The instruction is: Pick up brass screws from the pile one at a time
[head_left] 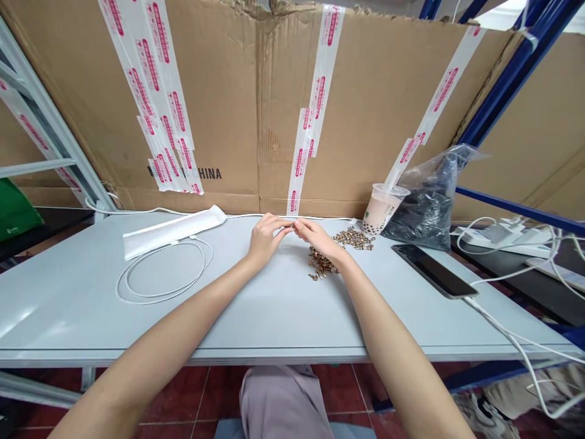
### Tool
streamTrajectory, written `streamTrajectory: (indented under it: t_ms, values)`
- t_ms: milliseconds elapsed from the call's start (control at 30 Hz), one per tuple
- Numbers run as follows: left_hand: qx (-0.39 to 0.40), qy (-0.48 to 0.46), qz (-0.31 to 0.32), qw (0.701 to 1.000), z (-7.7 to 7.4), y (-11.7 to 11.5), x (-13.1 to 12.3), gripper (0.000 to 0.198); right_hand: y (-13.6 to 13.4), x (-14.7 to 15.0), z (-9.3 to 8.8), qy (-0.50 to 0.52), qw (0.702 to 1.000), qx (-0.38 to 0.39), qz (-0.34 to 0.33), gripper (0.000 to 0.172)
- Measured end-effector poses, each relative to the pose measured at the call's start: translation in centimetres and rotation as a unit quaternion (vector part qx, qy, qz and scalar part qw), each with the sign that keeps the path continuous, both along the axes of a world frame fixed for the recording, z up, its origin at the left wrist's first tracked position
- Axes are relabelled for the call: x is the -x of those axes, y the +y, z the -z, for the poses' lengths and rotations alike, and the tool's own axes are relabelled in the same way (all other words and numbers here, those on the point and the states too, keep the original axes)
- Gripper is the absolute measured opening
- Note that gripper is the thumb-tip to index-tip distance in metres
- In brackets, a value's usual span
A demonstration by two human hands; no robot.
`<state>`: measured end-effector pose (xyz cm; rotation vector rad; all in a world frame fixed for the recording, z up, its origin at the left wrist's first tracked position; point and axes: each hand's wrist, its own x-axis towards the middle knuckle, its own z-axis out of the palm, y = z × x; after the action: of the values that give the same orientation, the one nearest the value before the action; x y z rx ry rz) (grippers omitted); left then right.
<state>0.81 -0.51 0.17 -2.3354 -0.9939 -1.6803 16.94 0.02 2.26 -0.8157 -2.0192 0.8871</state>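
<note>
Over the middle of the table, my left hand (267, 236) and my right hand (317, 236) meet at the fingertips. Both are closed in a pinch on a small brass-coloured fastener (292, 226), mostly hidden by the fingers, so its exact kind is unclear. A heap of brass-coloured screws (320, 266) lies beneath and beside my right wrist, partly covered by it. Just behind it, to the right, is a second heap of small brass-coloured fasteners (355, 238).
A drink cup (382, 210) and a plastic bag with dark contents (425, 210) stand at the back right. Nearer lies a phone (433, 270) with a white cable. On the left are a white folded sleeve (171, 233) and a coiled cable (171, 297). Cardboard (228, 110) walls the back.
</note>
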Motion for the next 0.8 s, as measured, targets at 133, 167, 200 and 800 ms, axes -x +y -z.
streamTrajectory:
  t_ms: [133, 167, 200, 800]
  values:
    - [-0.007, 0.002, -0.001, 1.000, 0.03, -0.05, 0.02, 0.015, 0.27, 0.04, 0.05, 0.003, 1.000, 0.002, -0.013, 0.040]
    - [-0.008, 0.001, 0.000, 1.000, 0.06, -0.06, -0.01, 0.015, 0.32, 0.13, 0.13, 0.010, 1.000, 0.010, -0.015, 0.041]
    - [-0.008, -0.002, 0.002, 1.000, 0.09, -0.07, -0.05, 0.015, 0.34, 0.24, 0.21, 0.017, 0.999, 0.022, -0.017, 0.043]
    - [0.068, -0.059, -0.014, 0.996, -0.34, -0.18, -0.22, 0.015, 0.33, 0.51, 0.28, 0.014, 0.999, -0.031, 0.023, 0.040]
